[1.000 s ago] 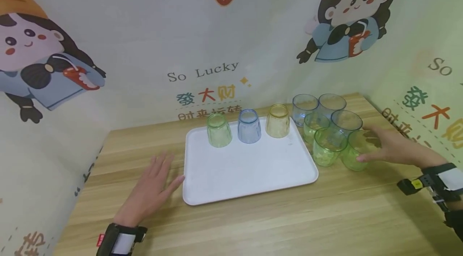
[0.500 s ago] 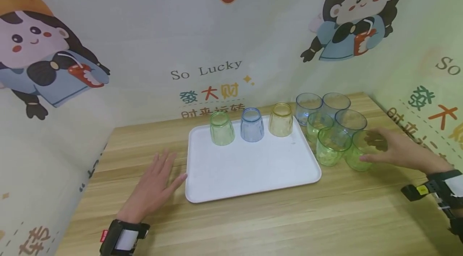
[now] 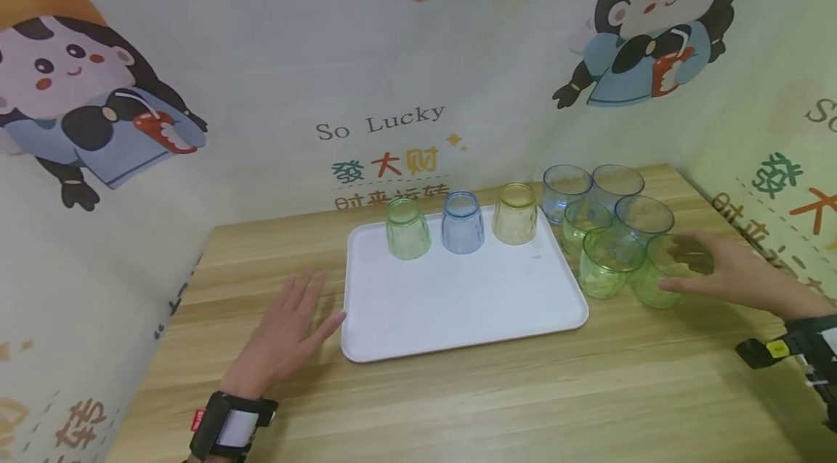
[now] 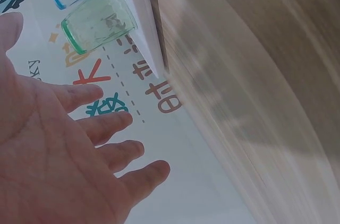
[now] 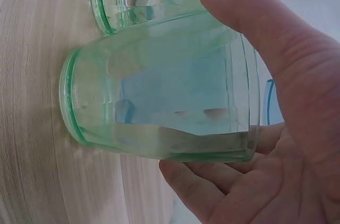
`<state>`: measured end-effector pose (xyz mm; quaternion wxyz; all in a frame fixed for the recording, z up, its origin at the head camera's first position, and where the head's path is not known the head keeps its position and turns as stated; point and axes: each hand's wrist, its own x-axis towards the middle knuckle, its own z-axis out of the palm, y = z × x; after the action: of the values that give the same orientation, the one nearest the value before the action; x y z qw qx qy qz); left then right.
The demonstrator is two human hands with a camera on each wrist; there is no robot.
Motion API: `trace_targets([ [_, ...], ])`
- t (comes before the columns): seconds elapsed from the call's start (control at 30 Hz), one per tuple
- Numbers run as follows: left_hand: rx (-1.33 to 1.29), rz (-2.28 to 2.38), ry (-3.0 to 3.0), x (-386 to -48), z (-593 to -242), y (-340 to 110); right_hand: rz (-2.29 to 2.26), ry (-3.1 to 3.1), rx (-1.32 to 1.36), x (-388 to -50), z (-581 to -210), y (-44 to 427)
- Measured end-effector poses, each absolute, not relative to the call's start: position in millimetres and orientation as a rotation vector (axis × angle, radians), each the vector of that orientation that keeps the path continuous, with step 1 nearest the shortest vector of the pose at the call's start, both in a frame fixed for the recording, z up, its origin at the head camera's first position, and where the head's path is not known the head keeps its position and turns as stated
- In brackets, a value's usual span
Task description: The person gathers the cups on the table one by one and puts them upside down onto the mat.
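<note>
Closest in, the left hand [image 3: 281,332] was over the wooden table [image 3: 471,405], its fingers straight and spread, thumb beside the left edge of a white tray [image 3: 458,310]; whether they touched, I couldn't tell. A little farther out, the right hand [image 3: 732,274] had thumb and fingers curved round a green glass [image 5: 159,96], gripping it near the rim; it was mouth up, right of the tray. Just beside it stood a second green glass [image 3: 601,278]. Along the tray's far side, a pale green tumbler [image 3: 408,234], a blue tumbler [image 3: 463,227] and a yellow tumbler [image 3: 515,217] stood upside down. Two upright blue glasses [image 3: 567,198] came beyond, before a printed cloth [image 3: 261,85].
</note>
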<state>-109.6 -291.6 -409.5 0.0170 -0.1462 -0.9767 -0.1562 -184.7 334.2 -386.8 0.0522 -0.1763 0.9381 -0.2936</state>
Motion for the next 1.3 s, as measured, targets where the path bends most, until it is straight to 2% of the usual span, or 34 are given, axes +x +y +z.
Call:
trace_targets([
  [1.3, -0.426, -0.466, -3.047, -106.6, -412.0, -290.0, -0.909, 2.820, -0.384, -178.6, -388.7, 332.4],
])
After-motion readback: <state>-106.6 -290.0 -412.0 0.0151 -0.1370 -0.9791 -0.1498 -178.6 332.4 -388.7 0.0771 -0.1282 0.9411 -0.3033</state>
